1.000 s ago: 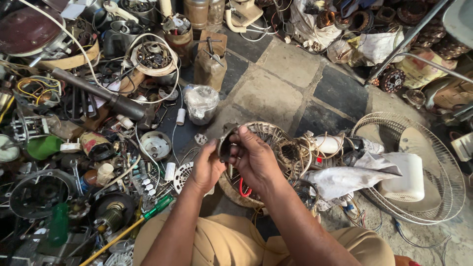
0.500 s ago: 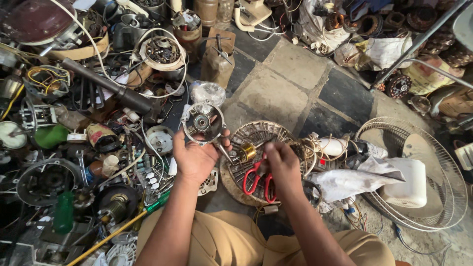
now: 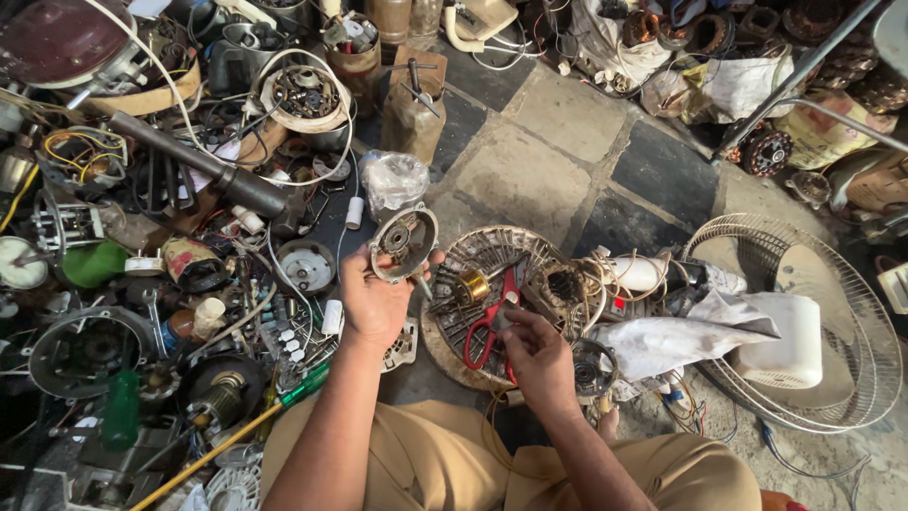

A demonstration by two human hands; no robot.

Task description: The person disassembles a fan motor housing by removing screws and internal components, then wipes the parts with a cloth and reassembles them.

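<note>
A person sits on a stone floor [image 3: 558, 170] amid motor scrap. The left hand [image 3: 376, 301] is closed around a round metal motor end cover [image 3: 404, 243], raised above the clutter. The right hand [image 3: 534, 355] (fingers curled, seemingly empty) rests beside red-handled scissors [image 3: 492, 317] on a fan grille [image 3: 492, 284]. The cover could slip; blades may nick fingers.

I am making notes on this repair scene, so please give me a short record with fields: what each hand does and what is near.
Left hand: holds up a round metal motor cover
Right hand: reaches onto the round grille, touching the red-handled scissors
Beside scissors: brass-coloured part
Right side: white fan with wire guard
Left side: green-handled screwdriver among scattered parts
Floor: stone slabs
</note>
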